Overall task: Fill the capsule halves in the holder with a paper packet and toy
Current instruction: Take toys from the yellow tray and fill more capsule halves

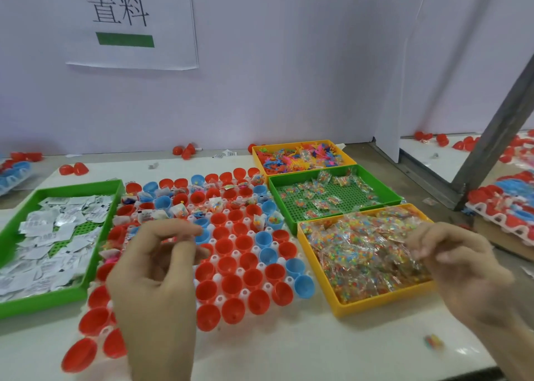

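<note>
Workstation seen from the head camera. At centre, a white holder [245,293] on the counter [289,351] carries red and blue capsule halves [231,273]. The rows toward 12 o'clock already hold packets and toys, and those toward 6 o'clock are empty. At 9 o'clock, a green tray [37,302] holds paper packets [57,236]. At 3 o'clock, a yellow tray [375,305] holds clear bead packets [361,250]. At 1 o'clock, a second yellow tray holds coloured toys [300,158].

The left hand [156,271] hovers over the holder at 7 o'clock, thumb and forefinger curled together. Blur hides whether it holds anything. The right hand [462,265] is over the bead packets at 4 o'clock with fingers curled, and its grip cannot be told.
</note>
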Motion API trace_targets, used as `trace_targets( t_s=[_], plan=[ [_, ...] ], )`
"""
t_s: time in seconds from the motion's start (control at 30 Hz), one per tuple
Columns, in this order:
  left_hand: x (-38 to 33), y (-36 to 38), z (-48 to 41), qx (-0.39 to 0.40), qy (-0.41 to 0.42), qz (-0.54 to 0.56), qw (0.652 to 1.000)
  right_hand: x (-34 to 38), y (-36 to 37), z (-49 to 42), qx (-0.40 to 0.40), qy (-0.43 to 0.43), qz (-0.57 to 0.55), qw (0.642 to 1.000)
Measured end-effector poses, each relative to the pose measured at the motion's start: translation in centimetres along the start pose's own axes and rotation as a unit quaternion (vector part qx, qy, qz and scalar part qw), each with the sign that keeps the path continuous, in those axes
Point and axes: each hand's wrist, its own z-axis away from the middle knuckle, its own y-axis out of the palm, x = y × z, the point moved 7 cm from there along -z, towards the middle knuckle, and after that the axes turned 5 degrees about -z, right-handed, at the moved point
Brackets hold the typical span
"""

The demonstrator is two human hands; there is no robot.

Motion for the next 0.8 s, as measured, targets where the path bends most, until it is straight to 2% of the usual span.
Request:
trace_targets(
  t_s=[0.13,0.27,0.37,0.47,0.57,0.63,0.73,0.8],
  plan=[
    [-1.2,3.1,0.1,0.079,-0.015,0.02,0.997,0.0,0.6,-0.4,-0.01,-0.013,-0.004,1.0],
    [-1.9,4.5,1.0,0.144,-0.01,0.03,0.989,-0.7,0.7,-0.9,-0.052,-0.022,-0.005,0.998],
    [-2.5,5.8,2.4,0.2,-0.005,0.042,0.979,-1.1,0.7,-1.2,-0.044,0.001,-0.007,0.999],
    [-2.4,6.5,2.7,0.232,-0.015,0.047,0.971,-1.4,-0.6,-1.8,-0.049,0.041,-0.118,0.991],
    [-2.1,6.5,2.2,0.234,-0.021,0.056,0.97,-2.2,-2.8,-2.1,-0.095,0.077,-0.288,0.95],
    [-1.9,6.5,1.9,0.241,-0.031,0.058,0.968,-2.6,-4.2,-2.1,-0.118,0.082,-0.337,0.931],
    [-0.9,7.0,1.1,0.258,-0.093,0.087,0.958,-2.7,-4.8,-2.5,-0.049,0.08,-0.45,0.888],
    [0.4,8.3,0.4,0.279,-0.18,0.144,0.932,-1.6,-5.0,-3.3,-0.031,0.068,-0.421,0.904]
  ],
)
